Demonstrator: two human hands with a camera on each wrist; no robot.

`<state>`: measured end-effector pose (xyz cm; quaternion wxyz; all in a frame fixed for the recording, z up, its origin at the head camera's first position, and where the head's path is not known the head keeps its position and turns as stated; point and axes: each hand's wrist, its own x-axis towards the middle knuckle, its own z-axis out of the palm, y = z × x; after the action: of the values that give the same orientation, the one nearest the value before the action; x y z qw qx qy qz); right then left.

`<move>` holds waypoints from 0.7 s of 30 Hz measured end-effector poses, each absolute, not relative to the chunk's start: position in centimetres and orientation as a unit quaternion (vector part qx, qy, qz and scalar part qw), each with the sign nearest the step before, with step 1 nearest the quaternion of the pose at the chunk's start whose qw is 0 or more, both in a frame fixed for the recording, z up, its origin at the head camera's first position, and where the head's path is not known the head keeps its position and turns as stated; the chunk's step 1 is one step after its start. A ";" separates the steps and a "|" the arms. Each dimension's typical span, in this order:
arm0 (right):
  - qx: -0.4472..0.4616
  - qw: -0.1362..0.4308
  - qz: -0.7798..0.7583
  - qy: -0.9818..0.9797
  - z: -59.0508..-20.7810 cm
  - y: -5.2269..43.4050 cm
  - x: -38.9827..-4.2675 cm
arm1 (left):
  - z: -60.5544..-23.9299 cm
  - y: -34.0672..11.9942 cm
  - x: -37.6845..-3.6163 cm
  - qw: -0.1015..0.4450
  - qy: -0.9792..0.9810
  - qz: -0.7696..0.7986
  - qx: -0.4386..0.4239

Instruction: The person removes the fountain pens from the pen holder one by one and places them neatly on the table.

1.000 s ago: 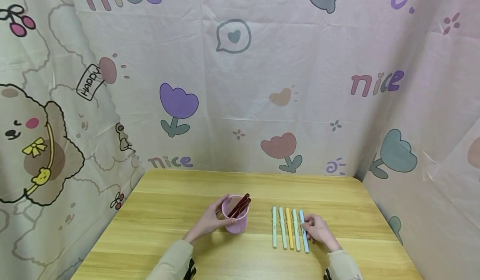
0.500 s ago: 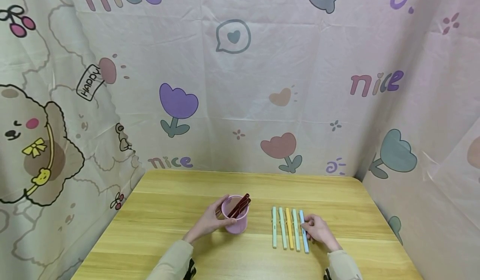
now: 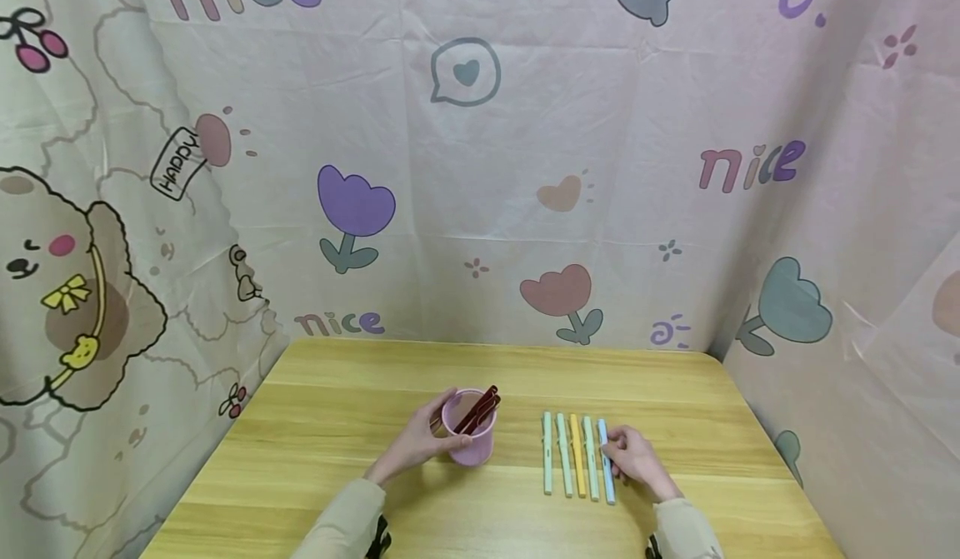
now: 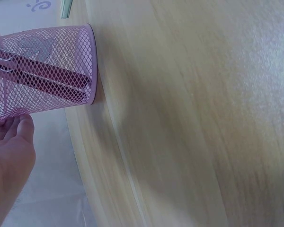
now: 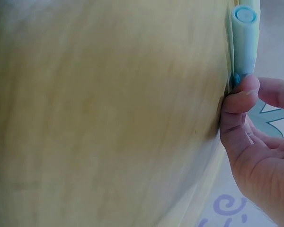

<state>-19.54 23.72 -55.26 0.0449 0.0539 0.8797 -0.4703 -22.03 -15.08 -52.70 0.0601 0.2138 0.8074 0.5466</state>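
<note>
A pink mesh pen holder (image 3: 474,452) stands on the table, and my left hand (image 3: 415,449) grips it near the rim, thumb at the front and fingers round the far side. Dark red pens (image 3: 477,411) lean inside it; their lower ends show through the mesh in the left wrist view. My right hand (image 3: 637,459) pinches the blue pen (image 3: 609,486) at the right end of a row. In the right wrist view, thumb and finger meet at the pen's barrel (image 5: 245,45), its round end uncovered.
Left of the blue pen, three pale green pens (image 3: 548,459) and a yellow pen (image 3: 577,463) lie side by side on the wooden table (image 3: 360,384). A patterned curtain (image 3: 465,167) hangs behind the far edge and along both sides.
</note>
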 end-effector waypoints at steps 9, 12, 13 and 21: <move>0.026 -0.033 -0.442 0.896 -54.2 22.8 -19.5 | -52.6 -15.2 -22.0 0.061 0.807 0.545 0.219; -0.002 -0.055 -0.460 0.886 -53.7 21.5 -19.8 | -52.6 -15.2 -21.9 0.060 0.806 0.546 0.220; -0.013 -0.060 -0.468 0.882 -53.6 21.0 -19.8 | -52.6 -15.2 -21.9 0.060 0.806 0.546 0.220; -0.097 -0.061 -0.514 0.850 -52.1 16.4 -20.5 | -52.7 -15.1 -21.9 0.057 0.807 0.543 0.227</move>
<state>-20.48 16.42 -52.14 -0.0605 -0.0971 0.8498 -0.5145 -21.92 -15.09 -52.66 0.0570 0.2266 0.8065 0.5431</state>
